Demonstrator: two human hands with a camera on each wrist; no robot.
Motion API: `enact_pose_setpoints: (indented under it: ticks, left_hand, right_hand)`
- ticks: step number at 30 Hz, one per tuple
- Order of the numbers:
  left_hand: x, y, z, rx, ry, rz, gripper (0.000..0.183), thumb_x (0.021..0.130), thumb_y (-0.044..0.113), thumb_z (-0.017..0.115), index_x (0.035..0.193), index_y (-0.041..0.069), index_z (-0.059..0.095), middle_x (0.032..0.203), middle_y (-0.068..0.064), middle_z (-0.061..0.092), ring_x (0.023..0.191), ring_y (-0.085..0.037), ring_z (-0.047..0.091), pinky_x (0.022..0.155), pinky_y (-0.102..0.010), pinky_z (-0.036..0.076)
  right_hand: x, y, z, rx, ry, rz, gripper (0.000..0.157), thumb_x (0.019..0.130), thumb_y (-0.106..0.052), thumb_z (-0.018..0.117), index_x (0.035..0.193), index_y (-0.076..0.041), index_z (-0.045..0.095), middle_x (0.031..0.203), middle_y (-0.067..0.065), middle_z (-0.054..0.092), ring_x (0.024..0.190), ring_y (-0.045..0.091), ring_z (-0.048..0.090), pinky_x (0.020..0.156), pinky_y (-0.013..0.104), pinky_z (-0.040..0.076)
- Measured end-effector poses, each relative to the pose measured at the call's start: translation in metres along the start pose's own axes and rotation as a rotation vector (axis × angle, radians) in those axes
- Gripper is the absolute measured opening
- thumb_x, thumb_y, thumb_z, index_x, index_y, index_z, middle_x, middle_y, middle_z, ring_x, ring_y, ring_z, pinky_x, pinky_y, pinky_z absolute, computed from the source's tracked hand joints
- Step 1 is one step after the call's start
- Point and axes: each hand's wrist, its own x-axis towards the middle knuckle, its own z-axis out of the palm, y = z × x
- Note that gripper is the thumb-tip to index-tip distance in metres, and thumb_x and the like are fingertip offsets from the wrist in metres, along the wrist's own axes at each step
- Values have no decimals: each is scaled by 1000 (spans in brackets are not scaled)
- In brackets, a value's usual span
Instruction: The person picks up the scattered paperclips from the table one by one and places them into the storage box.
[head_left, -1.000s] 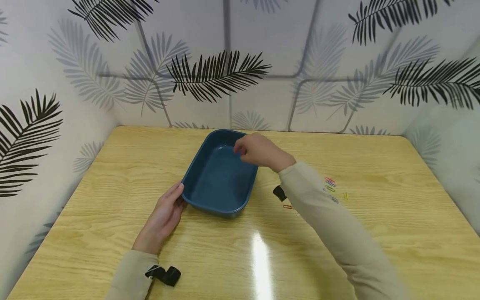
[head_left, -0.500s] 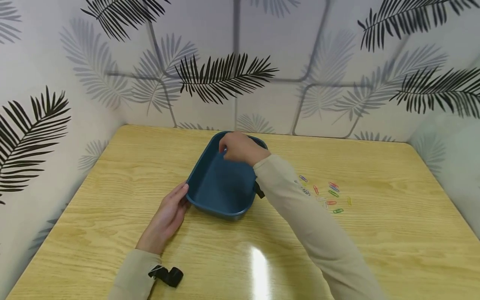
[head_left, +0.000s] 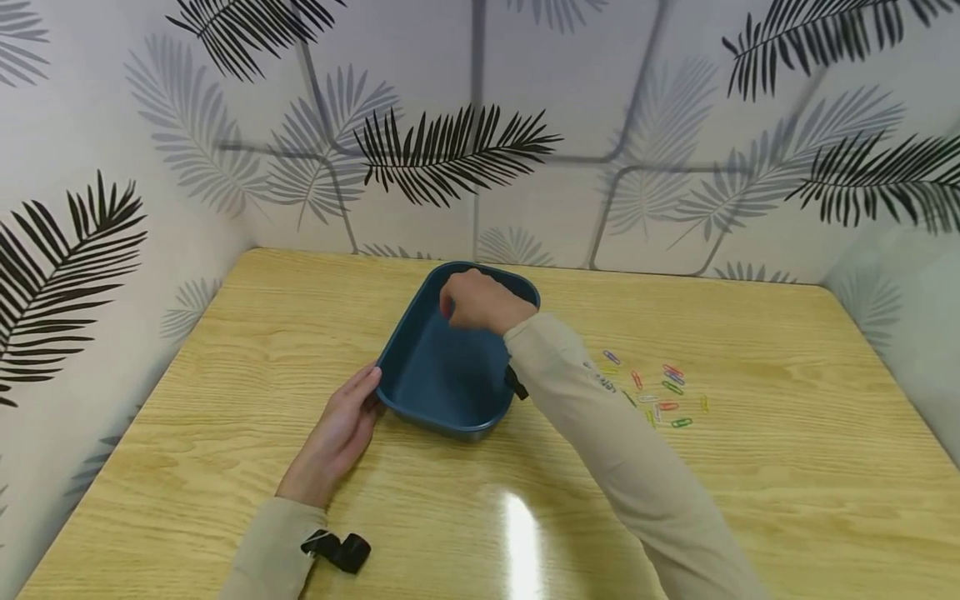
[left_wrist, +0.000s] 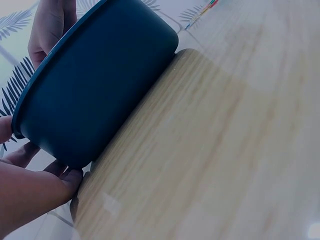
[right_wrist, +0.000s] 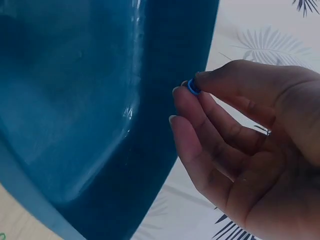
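Observation:
A dark blue rectangular plastic bin (head_left: 450, 379) stands on the table. My left hand (head_left: 343, 429) grips its near left corner, with the thumb at the rim and the fingers against the outer wall. Over the far part of the bin is my right hand (head_left: 483, 302), knuckles up. In the right wrist view its thumb and fingertips pinch a small blue paper clip (right_wrist: 193, 88), of which only a loop shows. The part of the bin's floor visible there is bare.
Several coloured paper clips (head_left: 669, 407) lie scattered on the wooden table (head_left: 787, 467) to the right of the bin, some partly behind the right sleeve (head_left: 600, 433). A leaf-patterned wall covering (head_left: 540, 208) borders the table at the back and sides.
My right hand has moved left, from the bin's right rim to over its inside, uncovering more paper clips. My left hand keeps its grip on the corner. The view has shifted slightly.

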Motion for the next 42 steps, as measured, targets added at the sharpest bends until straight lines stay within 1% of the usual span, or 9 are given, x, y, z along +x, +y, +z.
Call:
enact_pose_setpoints:
  ticks: [6, 12, 18, 21, 26, 30, 33, 37, 42]
  left_hand:
    - [2, 0, 2, 5, -5, -5, 47, 107, 13, 33, 148, -8, 22, 143, -14, 32, 124, -16, 36, 105, -27, 28]
    - [2, 1, -1, 1, 14, -1, 47, 107, 12, 33, 148, -9, 22, 147, -17, 29, 128, -19, 33, 107, -30, 26]
    - [3, -2, 1, 6, 3, 4, 47, 107, 13, 34, 148, -8, 24, 146, -17, 31, 128, -18, 34, 107, -31, 27]
    - [4, -2, 0, 6, 4, 1, 47, 107, 13, 34, 148, -8, 24, 146, -17, 31, 126, -17, 36, 107, -30, 28]
    - [3, -1, -2, 7, 8, -5, 48, 107, 14, 34, 149, -7, 23, 148, -16, 29, 126, -15, 36, 109, -31, 26]
    - [1, -1, -3, 18, -9, -1, 50, 107, 15, 35, 150, -7, 20, 151, -17, 26, 129, -16, 33, 110, -31, 24]
    - [2, -1, -4, 16, -22, 0, 50, 107, 14, 34, 150, -7, 19, 151, -18, 24, 133, -18, 30, 110, -31, 23]
    - [2, -1, -4, -1, -20, -12, 48, 107, 12, 32, 150, -6, 19, 151, -17, 25, 135, -20, 27, 111, -31, 22]
    - [2, -1, -4, 11, -12, -12, 50, 107, 15, 34, 150, -6, 19, 151, -17, 25, 135, -19, 28, 110, -31, 22]
  right_hand:
    - [-3, 6, 3, -24, -10, 2, 22, 94, -9, 61, 114, -10, 70, 124, 8, 59, 108, 25, 55, 82, 37, 49]
    - [-6, 11, 5, -5, -6, -42, 24, 94, -8, 60, 116, -7, 70, 121, 9, 62, 105, 24, 59, 84, 36, 50]
    - [-13, 18, 4, 0, -8, -50, 26, 93, -7, 60, 118, -6, 69, 121, 10, 62, 107, 24, 59, 86, 36, 50]
    - [-17, 21, 4, 9, 11, -66, 27, 94, -7, 58, 119, -6, 69, 120, 10, 63, 106, 24, 60, 85, 36, 51]
    - [-25, 27, 6, 39, 125, -147, 26, 96, -8, 55, 119, -4, 67, 114, 11, 66, 93, 22, 63, 80, 33, 50]
    - [-38, 30, 9, 87, 225, -204, 25, 95, -7, 56, 116, -1, 68, 109, 12, 68, 92, 22, 64, 82, 34, 51]
    - [-53, 33, 10, 108, 269, -225, 23, 96, -8, 58, 115, 0, 68, 106, 11, 68, 93, 22, 64, 82, 34, 51]
    - [-75, 41, 12, 151, 325, -225, 22, 96, -9, 59, 114, 0, 68, 107, 11, 68, 90, 21, 63, 79, 34, 51]
    - [-102, 55, 10, 243, 432, -162, 26, 96, -8, 60, 120, 1, 64, 117, 13, 63, 92, 23, 63, 77, 37, 52]
